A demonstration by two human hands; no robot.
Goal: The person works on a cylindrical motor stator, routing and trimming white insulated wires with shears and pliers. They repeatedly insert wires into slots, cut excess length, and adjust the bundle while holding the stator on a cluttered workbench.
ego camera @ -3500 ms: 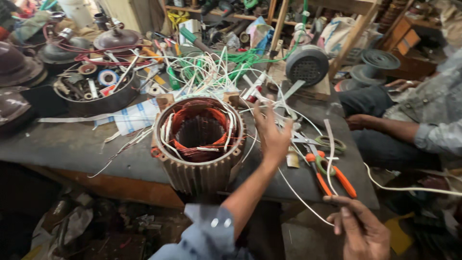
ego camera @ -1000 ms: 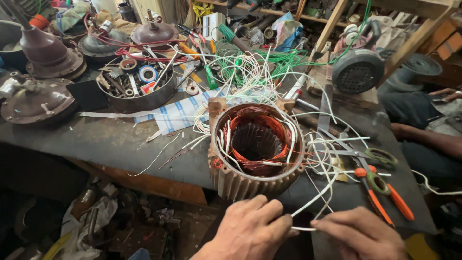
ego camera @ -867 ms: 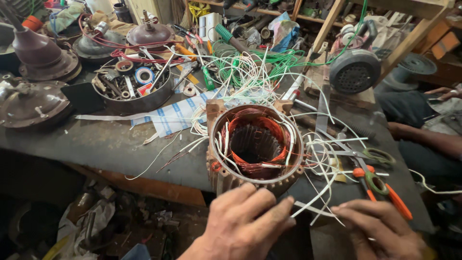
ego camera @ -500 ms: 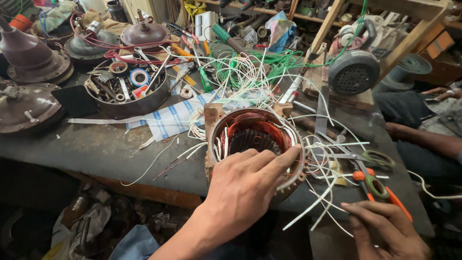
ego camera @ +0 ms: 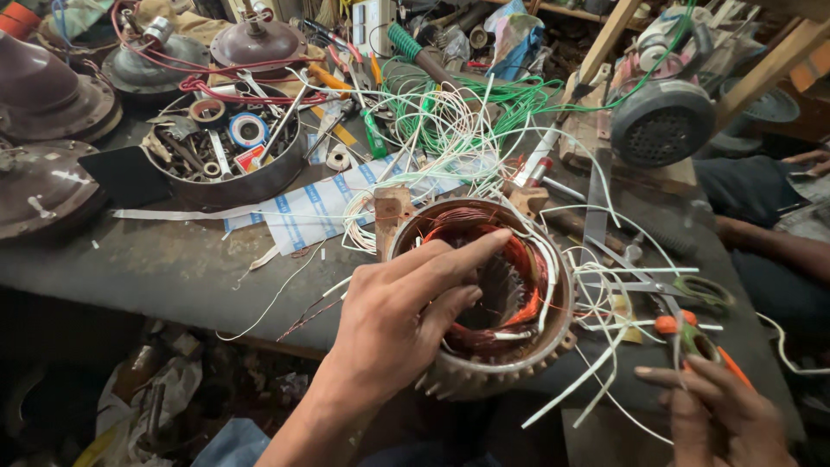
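A round motor stator (ego camera: 484, 367) with copper windings and orange insulation stands on the dark workbench (ego camera: 156, 268). My left hand (ego camera: 402, 316) lies over its near rim, index finger stretched across the opening and the other fingers curled into the bore against the windings. Thin white wires (ego camera: 605, 285) fan out from the stator to the right. My right hand (ego camera: 722, 415) is low at the right, its fingers on the orange-handled scissors (ego camera: 692, 333) that lie on the bench.
A round metal tray (ego camera: 233, 156) of small parts and tape rolls stands at back left, near brown motor covers (ego camera: 43, 95). A tangle of green and white wires (ego camera: 467, 104) lies behind the stator. A grey motor (ego camera: 661, 121) sits back right. Another person's arm (ego camera: 778, 251) rests at right.
My left hand has moved from the bench edge up onto the stator and its fingers now reach into the bore. My right hand has shifted right to the scissors.
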